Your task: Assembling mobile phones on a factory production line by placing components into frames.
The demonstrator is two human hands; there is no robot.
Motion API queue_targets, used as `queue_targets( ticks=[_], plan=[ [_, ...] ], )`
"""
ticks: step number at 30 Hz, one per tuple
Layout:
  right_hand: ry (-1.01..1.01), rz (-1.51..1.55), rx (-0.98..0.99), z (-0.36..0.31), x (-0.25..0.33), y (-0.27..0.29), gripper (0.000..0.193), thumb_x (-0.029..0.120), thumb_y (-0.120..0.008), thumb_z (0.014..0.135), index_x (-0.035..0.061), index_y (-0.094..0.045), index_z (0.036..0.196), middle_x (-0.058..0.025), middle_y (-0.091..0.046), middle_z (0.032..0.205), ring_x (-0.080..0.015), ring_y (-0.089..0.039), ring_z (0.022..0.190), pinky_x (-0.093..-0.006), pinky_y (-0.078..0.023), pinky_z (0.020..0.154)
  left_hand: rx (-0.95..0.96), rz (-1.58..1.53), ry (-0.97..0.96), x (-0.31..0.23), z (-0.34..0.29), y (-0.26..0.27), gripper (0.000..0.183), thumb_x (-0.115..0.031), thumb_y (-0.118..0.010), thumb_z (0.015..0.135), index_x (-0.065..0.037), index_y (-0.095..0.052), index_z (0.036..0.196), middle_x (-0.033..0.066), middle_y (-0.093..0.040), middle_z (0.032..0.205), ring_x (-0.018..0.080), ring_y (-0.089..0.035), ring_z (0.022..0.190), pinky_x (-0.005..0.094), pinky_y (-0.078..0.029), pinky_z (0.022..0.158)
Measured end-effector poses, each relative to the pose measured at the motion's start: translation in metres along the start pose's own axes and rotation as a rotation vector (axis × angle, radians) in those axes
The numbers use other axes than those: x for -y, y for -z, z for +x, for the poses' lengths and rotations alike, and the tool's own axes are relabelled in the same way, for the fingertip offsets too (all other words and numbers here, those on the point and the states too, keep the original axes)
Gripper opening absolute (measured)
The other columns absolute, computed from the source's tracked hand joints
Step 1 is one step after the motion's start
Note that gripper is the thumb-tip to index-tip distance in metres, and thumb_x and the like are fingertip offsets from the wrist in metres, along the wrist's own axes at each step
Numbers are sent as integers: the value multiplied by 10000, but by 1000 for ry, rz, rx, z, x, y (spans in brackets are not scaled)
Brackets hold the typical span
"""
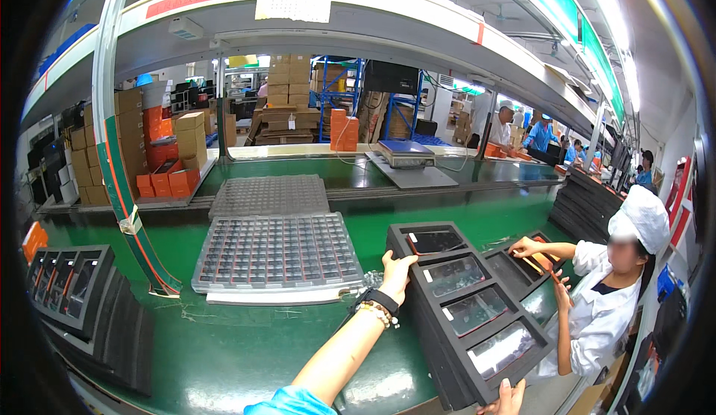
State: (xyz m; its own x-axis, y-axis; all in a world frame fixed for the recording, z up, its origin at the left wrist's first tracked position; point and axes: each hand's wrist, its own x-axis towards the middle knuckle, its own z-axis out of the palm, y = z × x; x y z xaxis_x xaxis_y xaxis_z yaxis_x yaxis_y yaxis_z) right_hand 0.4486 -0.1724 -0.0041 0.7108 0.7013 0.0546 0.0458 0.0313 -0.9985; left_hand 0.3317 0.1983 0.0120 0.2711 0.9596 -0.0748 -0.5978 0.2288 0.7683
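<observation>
A black foam tray [490, 277] lies in front of me at the right, on what looks like a stack of similar trays. Its compartments hold several flat, shiny rectangular panels [453, 275] that look like phone screens. My left hand [397, 275], with a dark band and beads at the wrist, grips the tray's far left edge. At the near right corner, my right hand [509, 398] has its fingers on the tray's edge; the rest of that hand is cut off by the picture's rim.
A co-worker [608, 288] in white handles an orange piece over another foam tray [514, 273] at the right. Clear plastic gridded trays [276, 251] lie left of centre on the green bench. Foam trays [74, 288] are stacked at far left, beside a post [123, 169]. A scale [405, 154] stands behind.
</observation>
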Motion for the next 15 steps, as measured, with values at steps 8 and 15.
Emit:
queue_targets(
  ticks=[8,15],
  plan=[
    [-37,49,-26,-2,-2,-7,600,306,-630,1002,-9,-371,1442,31,-479,722,-56,-412,561,-227,-382,490,259,107,-20,-20,-22,-1,1052,-334,-749,844,-104,-35,1582,185,-199,1593,282,-171,1494,395,-155,1204],
    [-73,11,-102,-4,-16,-5,401,318,-583,1025,16,-528,1283,32,-477,710,-54,-380,529,-219,-368,485,385,479,-94,-111,-133,91,590,-243,-630,984,-64,-374,1484,132,-404,1531,241,-424,1385,401,-360,1137]
  ],
)
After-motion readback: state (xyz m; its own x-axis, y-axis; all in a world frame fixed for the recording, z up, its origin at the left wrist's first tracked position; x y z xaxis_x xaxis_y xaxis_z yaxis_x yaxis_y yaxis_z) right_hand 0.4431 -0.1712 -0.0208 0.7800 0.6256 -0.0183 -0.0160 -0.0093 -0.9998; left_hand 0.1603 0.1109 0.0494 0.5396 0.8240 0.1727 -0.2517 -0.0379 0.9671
